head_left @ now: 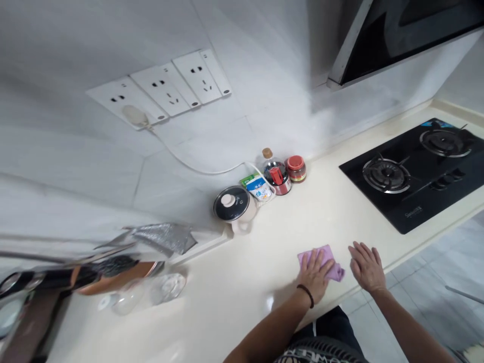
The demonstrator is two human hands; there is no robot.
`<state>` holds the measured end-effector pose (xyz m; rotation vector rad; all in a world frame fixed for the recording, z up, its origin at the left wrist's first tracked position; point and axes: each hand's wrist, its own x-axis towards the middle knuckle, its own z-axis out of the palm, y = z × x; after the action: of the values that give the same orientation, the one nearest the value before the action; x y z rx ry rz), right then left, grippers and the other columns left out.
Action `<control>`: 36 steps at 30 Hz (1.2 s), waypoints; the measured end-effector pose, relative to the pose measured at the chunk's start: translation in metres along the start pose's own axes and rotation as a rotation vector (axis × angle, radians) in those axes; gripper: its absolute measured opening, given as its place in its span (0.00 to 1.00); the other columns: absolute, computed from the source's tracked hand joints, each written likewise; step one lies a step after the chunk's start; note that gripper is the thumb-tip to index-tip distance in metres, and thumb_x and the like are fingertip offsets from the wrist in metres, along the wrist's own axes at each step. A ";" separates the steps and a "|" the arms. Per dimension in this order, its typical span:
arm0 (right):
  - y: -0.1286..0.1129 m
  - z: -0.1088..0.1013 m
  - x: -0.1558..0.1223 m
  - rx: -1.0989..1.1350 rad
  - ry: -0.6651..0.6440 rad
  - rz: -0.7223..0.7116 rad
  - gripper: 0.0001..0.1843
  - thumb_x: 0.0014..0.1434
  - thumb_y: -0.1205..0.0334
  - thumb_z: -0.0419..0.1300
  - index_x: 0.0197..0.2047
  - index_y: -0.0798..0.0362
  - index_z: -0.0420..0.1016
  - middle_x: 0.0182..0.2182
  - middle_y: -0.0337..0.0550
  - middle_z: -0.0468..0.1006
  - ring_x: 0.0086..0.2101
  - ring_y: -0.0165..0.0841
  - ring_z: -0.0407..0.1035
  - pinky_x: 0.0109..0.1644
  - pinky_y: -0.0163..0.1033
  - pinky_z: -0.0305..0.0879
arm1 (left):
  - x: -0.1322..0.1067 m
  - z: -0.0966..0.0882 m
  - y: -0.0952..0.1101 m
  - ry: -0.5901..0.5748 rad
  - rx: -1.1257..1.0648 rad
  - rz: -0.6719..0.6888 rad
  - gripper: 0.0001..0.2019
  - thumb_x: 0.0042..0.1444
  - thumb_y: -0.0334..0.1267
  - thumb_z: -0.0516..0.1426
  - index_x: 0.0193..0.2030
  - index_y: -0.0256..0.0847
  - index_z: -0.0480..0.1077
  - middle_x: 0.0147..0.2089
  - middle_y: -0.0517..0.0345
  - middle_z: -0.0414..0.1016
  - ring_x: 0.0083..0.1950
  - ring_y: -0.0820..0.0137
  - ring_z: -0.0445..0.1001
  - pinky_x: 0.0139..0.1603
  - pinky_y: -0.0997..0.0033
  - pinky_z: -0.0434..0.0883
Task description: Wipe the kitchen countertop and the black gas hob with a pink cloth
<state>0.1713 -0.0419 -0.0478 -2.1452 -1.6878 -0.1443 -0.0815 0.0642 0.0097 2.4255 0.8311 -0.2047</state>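
Note:
My left hand (pixel 315 278), with a dark band at the wrist, presses a folded purple cloth (pixel 335 273) onto the pale countertop (pixel 234 302). Its fingers lie over the cloth's middle, and the cloth's corners stick out above and to the right. Just right of the cloth, my right hand (pixel 366 267) is open near the counter's front edge, holding nothing. Its fingers are stretched out; whether the palm touches the counter I cannot tell.
A black gas stove (pixel 419 176) lies at the right, under a range hood (pixel 408 40). Along the wall stand a lidded electric pot (pixel 234 206), seasoning packets (pixel 259 186), a dark bottle (pixel 278 176) and a red-lidded jar (pixel 296 170). Clear plastic bottles (pixel 147 295) and a pan (pixel 117 280) are at left.

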 end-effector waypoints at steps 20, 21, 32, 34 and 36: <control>0.003 -0.011 0.002 0.000 0.000 -0.028 0.25 0.69 0.58 0.54 0.66 0.48 0.75 0.67 0.49 0.76 0.68 0.44 0.65 0.78 0.57 0.46 | 0.062 0.000 0.028 0.150 0.003 -0.030 0.32 0.72 0.55 0.51 0.81 0.67 0.52 0.87 0.63 0.33 0.86 0.44 0.30 0.80 0.25 0.38; 0.004 -0.011 0.002 -0.003 0.006 -0.032 0.24 0.69 0.58 0.54 0.65 0.48 0.75 0.67 0.50 0.76 0.68 0.45 0.66 0.77 0.58 0.47 | 0.050 0.004 0.026 0.156 0.005 -0.015 0.31 0.72 0.54 0.51 0.80 0.67 0.53 0.87 0.63 0.33 0.86 0.46 0.32 0.81 0.26 0.39; 0.005 -0.009 0.002 -0.008 0.055 -0.049 0.25 0.69 0.57 0.53 0.65 0.50 0.75 0.65 0.53 0.77 0.66 0.47 0.67 0.75 0.61 0.51 | -0.051 -0.090 -0.186 0.251 0.085 -0.711 0.32 0.74 0.45 0.44 0.83 0.47 0.49 0.86 0.52 0.45 0.86 0.52 0.40 0.83 0.39 0.43; 0.004 -0.009 0.003 -0.003 0.058 -0.040 0.25 0.68 0.57 0.53 0.65 0.50 0.75 0.65 0.52 0.78 0.66 0.47 0.68 0.75 0.61 0.51 | -0.053 -0.103 -0.210 0.251 0.112 -0.780 0.33 0.75 0.46 0.42 0.83 0.41 0.50 0.85 0.46 0.48 0.85 0.53 0.41 0.83 0.41 0.43; 0.003 -0.011 0.003 -0.002 0.065 -0.035 0.24 0.69 0.57 0.53 0.64 0.50 0.76 0.65 0.51 0.78 0.66 0.46 0.68 0.76 0.61 0.50 | -0.052 -0.111 -0.222 0.239 0.137 -0.813 0.33 0.75 0.46 0.42 0.81 0.36 0.54 0.84 0.42 0.50 0.85 0.53 0.41 0.83 0.44 0.43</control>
<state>0.1766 -0.0435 -0.0377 -2.0904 -1.6893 -0.2238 -0.2610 0.2433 0.0154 2.1167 1.9368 -0.2790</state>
